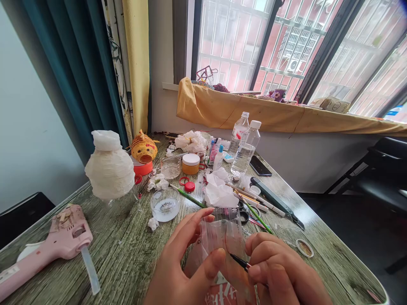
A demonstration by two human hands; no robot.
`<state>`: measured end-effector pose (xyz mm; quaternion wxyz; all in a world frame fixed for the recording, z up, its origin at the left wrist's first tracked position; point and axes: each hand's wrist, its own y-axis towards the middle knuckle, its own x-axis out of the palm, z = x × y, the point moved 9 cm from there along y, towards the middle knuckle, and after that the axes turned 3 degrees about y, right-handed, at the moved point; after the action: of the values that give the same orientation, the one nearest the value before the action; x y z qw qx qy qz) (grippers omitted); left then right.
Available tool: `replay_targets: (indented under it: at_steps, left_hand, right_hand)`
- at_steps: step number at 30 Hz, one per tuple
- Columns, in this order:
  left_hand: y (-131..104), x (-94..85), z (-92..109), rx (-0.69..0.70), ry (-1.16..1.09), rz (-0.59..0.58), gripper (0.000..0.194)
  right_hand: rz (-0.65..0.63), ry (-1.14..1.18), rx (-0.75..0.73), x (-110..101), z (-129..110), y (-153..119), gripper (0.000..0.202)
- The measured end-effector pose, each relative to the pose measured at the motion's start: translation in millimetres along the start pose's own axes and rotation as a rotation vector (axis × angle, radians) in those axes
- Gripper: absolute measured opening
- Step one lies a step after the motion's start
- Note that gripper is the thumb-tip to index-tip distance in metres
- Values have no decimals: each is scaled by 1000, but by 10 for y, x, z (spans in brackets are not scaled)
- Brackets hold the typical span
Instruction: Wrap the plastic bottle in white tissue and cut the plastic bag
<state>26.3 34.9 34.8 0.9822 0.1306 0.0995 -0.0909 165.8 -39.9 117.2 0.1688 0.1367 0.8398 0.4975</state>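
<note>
Left hand (187,260) wrapped round the clear plastic container (235,237), over the near side of the table (127,258), its long axis running near to far; right hand (282,267) pinched the black pen (241,262), tip slanting leftward and away, right at the wall!

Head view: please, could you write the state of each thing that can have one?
Clear container, gripped by the left hand.
Slim dark tool, gripped by the right hand.
Orange jar, white lid on.
Front bottle, upright, capped, partly filled.
Round dish, uncovered.
Pink glue gun, lying down, glue stick protruding.
Dark phone, lying flat.
</note>
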Motion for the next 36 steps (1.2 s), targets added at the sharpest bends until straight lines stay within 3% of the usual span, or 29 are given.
replay_targets:
  at_steps: [3,11,21,27,36]
  left_hand:
    - [11,0,6,4,-2,5,46]
    - [15,-7,14,17,-1,9,46]
    - [3,-31,14,32,-1,28,45]
    - [11,-26,8,8,3,26,47]
    - [3,-41,-82,-26,24,44,52]
  right_hand:
    - [-66,-23,-22,51,-4,16,23]
    - [83,-49,-48,-28,-39,-33,23]
    - [-33,-48,-46,10,-37,-9,24]
    - [20,-67,-40,20,-21,-42,23]
    - [-58,-32,-42,53,-37,-9,24]
